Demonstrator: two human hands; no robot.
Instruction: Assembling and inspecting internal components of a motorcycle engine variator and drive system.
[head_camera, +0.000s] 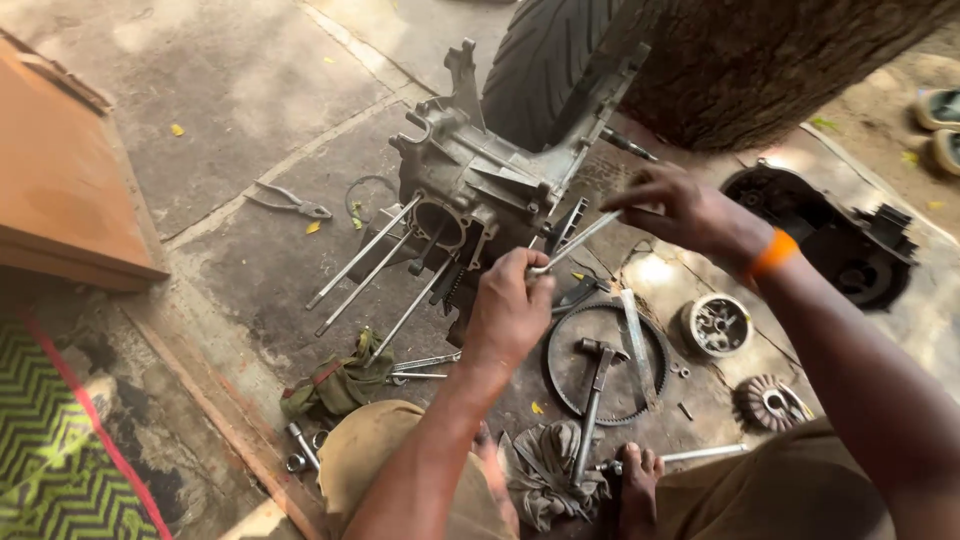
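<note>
A grey metal engine crankcase (470, 180) lies on the concrete ground with several long studs (362, 252) sticking out toward me. My left hand (508, 308) is closed around the lower end of a slim metal wrench (578, 241), right beside the case. My right hand (675, 205), with an orange band on its wrist, pinches the upper end of the same wrench. The wrench runs slantwise between both hands.
A tyre (550, 60) and a tree trunk (760, 60) stand behind the case. Pliers (290, 203) lie at left. A drive belt (607, 365), a hammer (592, 392), a clutch drum (717, 324), a finned pulley (770, 402), rags (335, 385) and a black cover (830, 235) surround my feet.
</note>
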